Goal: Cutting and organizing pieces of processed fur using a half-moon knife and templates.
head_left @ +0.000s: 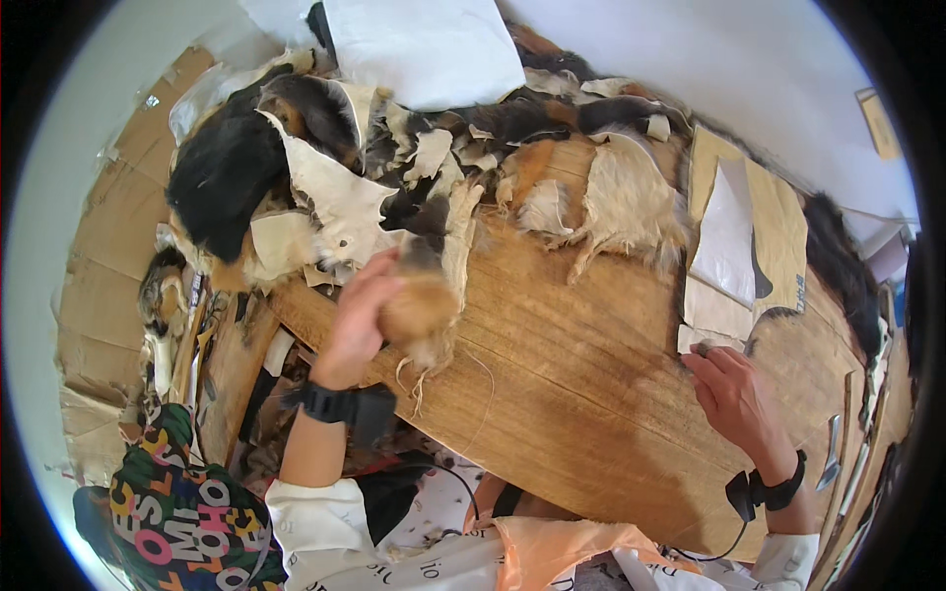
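Observation:
My left hand (357, 320) is closed around the edge of a tan and grey fur pelt piece (426, 300), blurred by motion, lifted at the left edge of the table beside a heap of pelts. Thin ragged strips dangle from its lower end. On the right, my right hand (734, 394) rests near the table with thumb and fingers drawn together at a small dark thing I cannot make out. Just beyond those fingers lie a white paper pattern (721, 241) and a brown cardboard pattern (778, 231). A pale pelt piece (631, 192) lies between the hands, farther back.
Black, brown and white pelts (232, 163) are heaped along the far left of the wooden table (562, 355). A white sheet (424, 49) lies on top of them. A metal tool (831, 453) lies at the right edge. Dark letter-printed cloth (187, 512) hangs at lower left.

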`<state>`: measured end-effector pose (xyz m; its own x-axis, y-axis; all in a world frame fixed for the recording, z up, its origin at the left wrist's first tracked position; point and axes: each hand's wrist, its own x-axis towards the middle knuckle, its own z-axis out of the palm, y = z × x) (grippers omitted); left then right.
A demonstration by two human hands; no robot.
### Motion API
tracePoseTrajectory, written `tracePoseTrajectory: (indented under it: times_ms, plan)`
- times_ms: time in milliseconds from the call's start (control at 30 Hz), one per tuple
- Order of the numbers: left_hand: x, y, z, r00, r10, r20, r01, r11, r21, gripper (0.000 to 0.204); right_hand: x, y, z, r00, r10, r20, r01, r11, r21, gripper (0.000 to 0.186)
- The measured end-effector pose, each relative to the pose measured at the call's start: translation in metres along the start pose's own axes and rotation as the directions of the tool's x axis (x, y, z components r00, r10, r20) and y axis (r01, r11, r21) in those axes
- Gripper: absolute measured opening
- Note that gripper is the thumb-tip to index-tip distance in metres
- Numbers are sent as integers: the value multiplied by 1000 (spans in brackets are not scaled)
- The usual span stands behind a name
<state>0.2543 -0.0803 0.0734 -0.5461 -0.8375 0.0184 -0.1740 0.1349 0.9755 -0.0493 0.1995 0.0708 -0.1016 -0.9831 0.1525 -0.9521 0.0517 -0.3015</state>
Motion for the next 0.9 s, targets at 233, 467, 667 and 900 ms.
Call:
tracePoseTrajectory:
  times_ms: [233,467,667,900]
  plan:
    - [-38,-17,-59,989,39,-141,-132,660,-740,35,30,-26,14,984,-173,41,165,974,153,19]
    - [-40,-47,-95,946,66,-319,-234,819,-524,39,42,-39,35,968,-247,52,231,948,219,19]
    - [-40,-47,-111,930,-45,-365,-224,718,-658,37,52,-43,38,965,-216,151,175,954,243,17]
    - [-40,-56,-135,939,37,-341,-258,730,-633,41,115,-66,48,942,-256,217,157,907,390,16]
